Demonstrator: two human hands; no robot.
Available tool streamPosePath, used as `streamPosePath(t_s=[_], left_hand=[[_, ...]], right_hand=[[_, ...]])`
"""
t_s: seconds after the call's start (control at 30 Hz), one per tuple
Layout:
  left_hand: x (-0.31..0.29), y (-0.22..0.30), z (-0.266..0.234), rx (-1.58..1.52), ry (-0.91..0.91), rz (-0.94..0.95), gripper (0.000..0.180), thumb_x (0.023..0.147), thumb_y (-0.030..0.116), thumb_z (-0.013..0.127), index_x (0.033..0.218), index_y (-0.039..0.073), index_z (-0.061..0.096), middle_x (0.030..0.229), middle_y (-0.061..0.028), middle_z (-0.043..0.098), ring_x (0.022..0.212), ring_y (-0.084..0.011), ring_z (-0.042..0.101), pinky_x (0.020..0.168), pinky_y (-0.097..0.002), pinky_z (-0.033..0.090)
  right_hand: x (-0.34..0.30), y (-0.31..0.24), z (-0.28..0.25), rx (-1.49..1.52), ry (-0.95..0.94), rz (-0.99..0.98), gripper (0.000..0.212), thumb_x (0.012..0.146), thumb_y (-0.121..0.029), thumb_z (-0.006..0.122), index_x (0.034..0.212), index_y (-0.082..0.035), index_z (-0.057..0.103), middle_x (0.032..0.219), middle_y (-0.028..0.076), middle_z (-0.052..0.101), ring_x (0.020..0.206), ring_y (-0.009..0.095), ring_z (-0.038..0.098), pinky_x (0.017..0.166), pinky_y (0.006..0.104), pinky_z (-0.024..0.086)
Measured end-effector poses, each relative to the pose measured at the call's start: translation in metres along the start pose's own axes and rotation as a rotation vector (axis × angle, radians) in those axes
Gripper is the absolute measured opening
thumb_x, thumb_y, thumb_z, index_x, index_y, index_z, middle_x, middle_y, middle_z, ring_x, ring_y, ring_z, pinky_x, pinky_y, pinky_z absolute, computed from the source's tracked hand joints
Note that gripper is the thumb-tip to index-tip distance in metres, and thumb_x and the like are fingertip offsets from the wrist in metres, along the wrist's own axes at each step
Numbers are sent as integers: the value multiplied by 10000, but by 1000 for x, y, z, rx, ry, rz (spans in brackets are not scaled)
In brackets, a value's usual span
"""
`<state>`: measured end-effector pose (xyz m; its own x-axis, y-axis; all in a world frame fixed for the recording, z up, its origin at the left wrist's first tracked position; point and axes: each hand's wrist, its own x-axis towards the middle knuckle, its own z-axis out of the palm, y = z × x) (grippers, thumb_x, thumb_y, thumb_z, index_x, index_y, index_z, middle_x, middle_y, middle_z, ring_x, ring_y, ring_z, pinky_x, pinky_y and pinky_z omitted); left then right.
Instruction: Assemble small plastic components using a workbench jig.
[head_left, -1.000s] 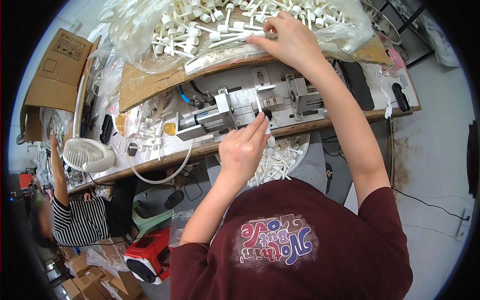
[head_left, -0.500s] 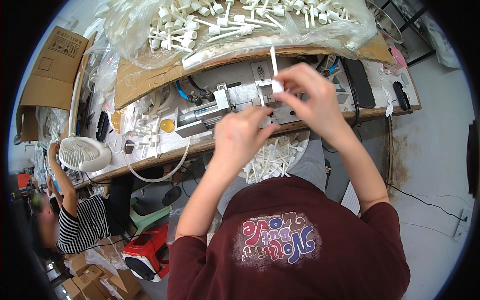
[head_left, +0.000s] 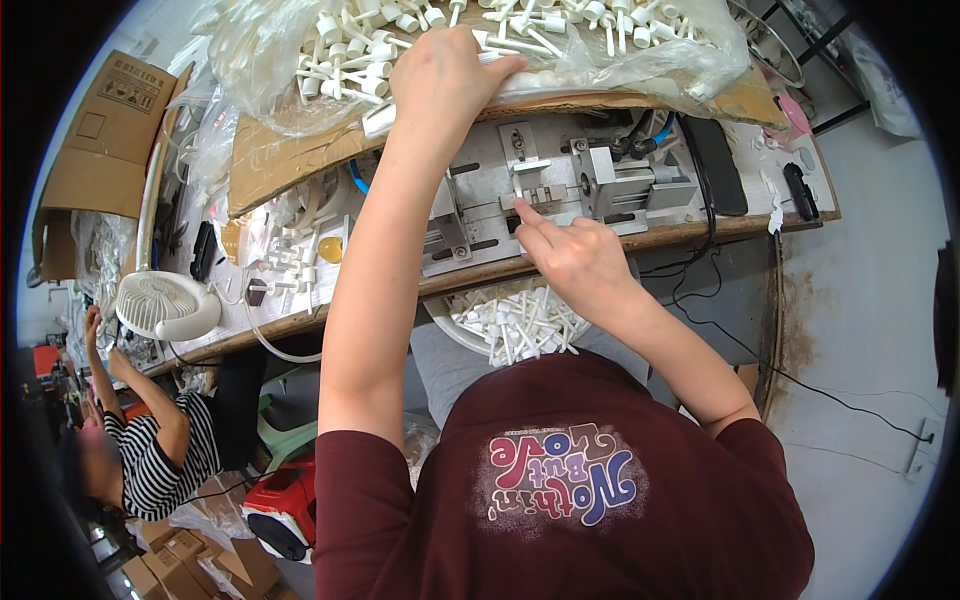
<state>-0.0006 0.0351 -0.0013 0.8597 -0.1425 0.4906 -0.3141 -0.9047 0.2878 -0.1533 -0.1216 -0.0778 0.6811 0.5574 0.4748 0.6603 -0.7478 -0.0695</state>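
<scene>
My left hand (head_left: 440, 80) reaches over the edge of the cardboard sheet (head_left: 290, 180) into a heap of white plastic pieces (head_left: 345, 65), each with a round cap and a thin stem. Its thumb is stretched out to the right; the other fingertips are hidden by the hand. With its index finger extended, my right hand (head_left: 580, 258) touches the small metal fixture (head_left: 535, 197) in the middle of the bench machine. A short white part (head_left: 518, 185) shows at that fixture, just above the fingertip. The right thumb is out of sight.
A basin (head_left: 452, 318) of similar white pieces rests at my lap. Metal cylinders (head_left: 655, 190) flank the fixture. A white fan (head_left: 168, 305) stands at the left, near a co-worker in a striped shirt (head_left: 165, 445). A black phone-like slab (head_left: 718, 165) lies right.
My left hand has moved from the fixture up to the heap. The right hand has lowered to the fixture; the capped white piece it held upright is no longer in its fingers.
</scene>
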Motion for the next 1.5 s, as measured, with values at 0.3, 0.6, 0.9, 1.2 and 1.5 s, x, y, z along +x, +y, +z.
streamPosePath(t_s=[0.3,0.6,0.9,1.2,1.5], left_hand=[[-54,9,-47,-390,147,3,241,759,142,830,950,28,738,853,-57,648,754,-144,674,643,-267,556],[-166,27,-42,-322,-21,185,260,757,67,793,1012,62,743,1162,-76,703,778,-180,700,698,-293,573],[-179,26,4,-126,-57,272,266,732,139,785,989,96,733,1137,-5,711,614,-187,625,593,-292,508],[-177,26,-10,-408,-250,67,313,789,71,774,1089,27,698,1127,-62,710,770,-153,696,697,-265,548],[-164,35,-38,-1019,-32,-210,300,813,-80,733,1105,-45,672,1042,-112,681,895,-155,692,763,-273,593]], right_hand=[[21,10,-19,291,-97,134,179,777,-166,724,885,-51,641,1035,110,721,596,209,655,576,318,521],[151,83,-13,347,186,267,348,776,-211,773,1065,-47,670,951,102,721,759,232,686,700,369,536],[202,94,-5,23,-278,257,280,760,-134,710,1025,-64,649,1016,126,685,958,300,672,807,425,542],[116,82,-38,-30,274,-206,238,711,-33,675,949,-31,654,932,87,640,819,273,661,694,358,557],[49,47,-32,-11,413,-376,333,695,-110,644,1003,14,657,969,96,637,811,195,639,666,298,545]])
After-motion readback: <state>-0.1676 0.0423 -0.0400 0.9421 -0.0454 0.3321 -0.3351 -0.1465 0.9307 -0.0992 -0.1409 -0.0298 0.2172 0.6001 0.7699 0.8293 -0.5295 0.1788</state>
